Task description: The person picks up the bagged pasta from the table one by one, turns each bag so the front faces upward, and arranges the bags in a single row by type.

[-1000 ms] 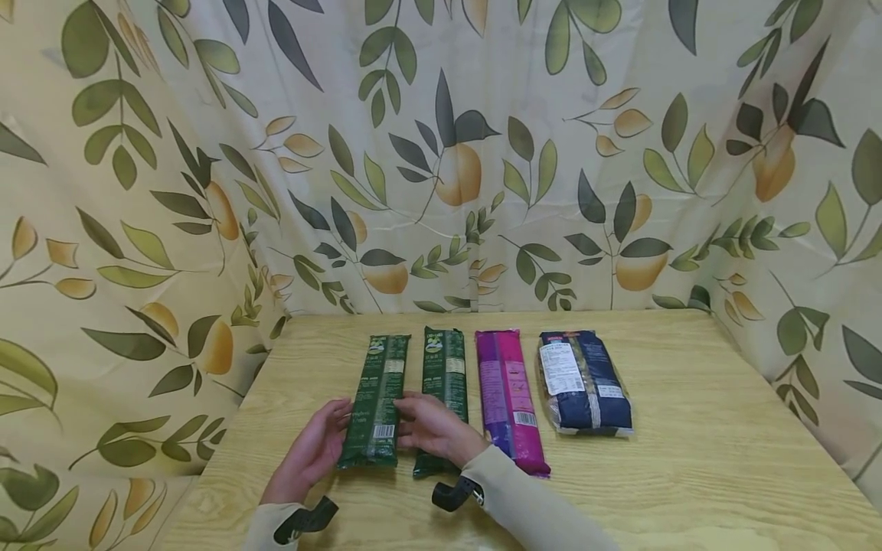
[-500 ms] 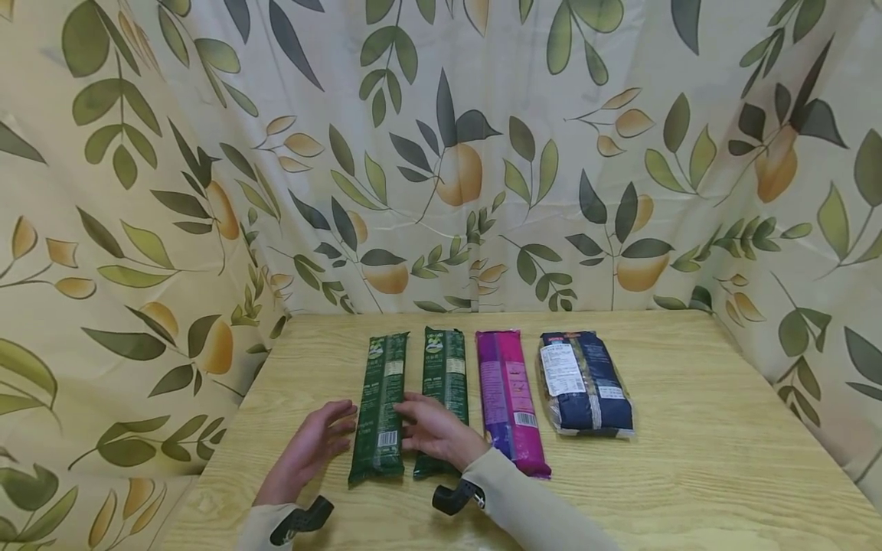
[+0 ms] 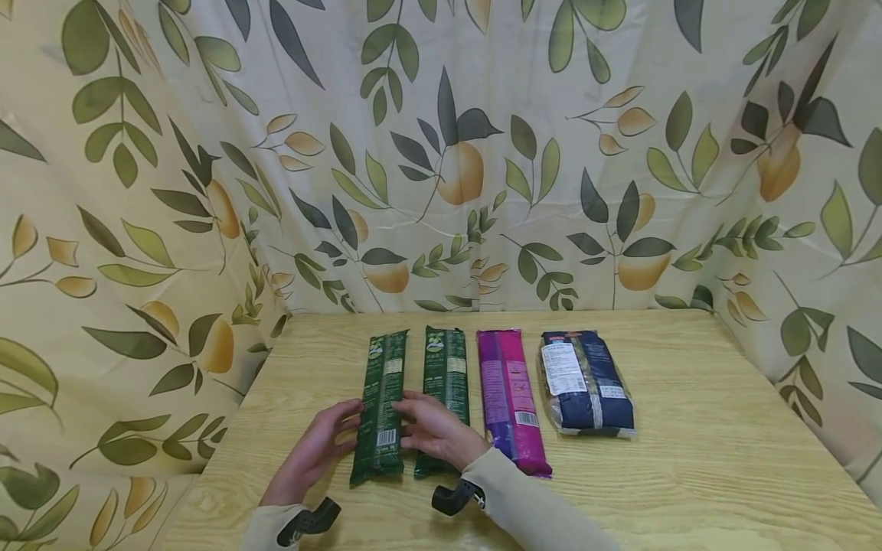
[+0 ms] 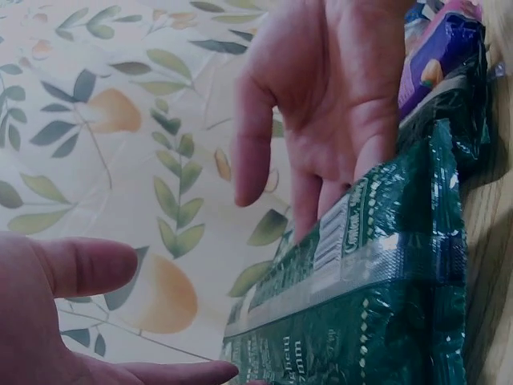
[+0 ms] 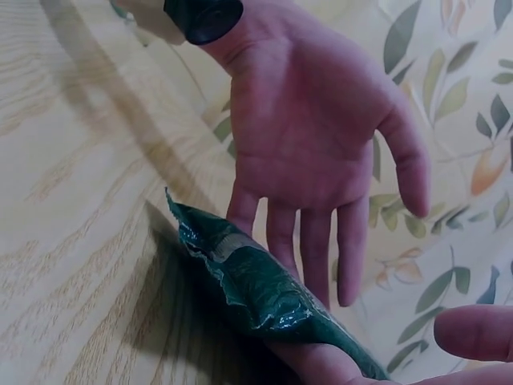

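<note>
A green spaghetti pack [image 3: 381,398] lies lengthwise on the wooden table, barcode end nearest me. My left hand [image 3: 318,445] is along its left side, fingertips at the edge and thumb apart from the fingers. On the opposite side my right hand [image 3: 436,428] has its fingers extended against the pack's right edge, partly covering a second green pack [image 3: 445,375]. The left wrist view shows printing and a barcode on the spaghetti pack [image 4: 353,281] between both palms. In the right wrist view, the near end of the pack [image 5: 248,281] sits by the straight fingers of the left hand [image 5: 304,136].
Right of the green packs lies a pink and purple pack [image 3: 506,390], and farther right a navy bag [image 3: 586,390] with a white label. Patterned curtains [image 3: 441,153] enclose the back and sides of the table [image 3: 689,444].
The spaghetti pack has shifted slightly right and towards me and lies straighter. My left hand drew away a little, then came back in to its edge; the right hand hardly moved.
</note>
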A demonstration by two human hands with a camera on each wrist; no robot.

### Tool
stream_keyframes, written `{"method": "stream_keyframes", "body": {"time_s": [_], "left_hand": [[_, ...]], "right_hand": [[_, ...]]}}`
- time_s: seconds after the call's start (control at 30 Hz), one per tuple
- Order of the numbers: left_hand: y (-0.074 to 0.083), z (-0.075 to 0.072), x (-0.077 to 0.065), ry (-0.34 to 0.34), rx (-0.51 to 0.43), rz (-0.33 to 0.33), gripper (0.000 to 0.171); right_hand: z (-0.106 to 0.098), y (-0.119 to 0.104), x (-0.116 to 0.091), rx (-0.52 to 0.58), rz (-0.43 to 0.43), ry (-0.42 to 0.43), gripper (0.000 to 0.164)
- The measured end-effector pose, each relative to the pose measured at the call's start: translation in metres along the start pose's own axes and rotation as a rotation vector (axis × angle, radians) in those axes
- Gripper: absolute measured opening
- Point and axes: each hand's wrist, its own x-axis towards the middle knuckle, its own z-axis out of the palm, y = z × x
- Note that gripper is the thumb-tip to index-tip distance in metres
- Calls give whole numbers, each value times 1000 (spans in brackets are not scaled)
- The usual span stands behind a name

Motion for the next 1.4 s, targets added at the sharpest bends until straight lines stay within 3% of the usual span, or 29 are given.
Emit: {"method": "stream_keyframes", "body": {"time_s": [1.4], "left_hand": [[-5, 7, 4, -175, -72, 26, 70]], "right_hand": [[12, -14, -16, -29, -12, 8, 78]]}}
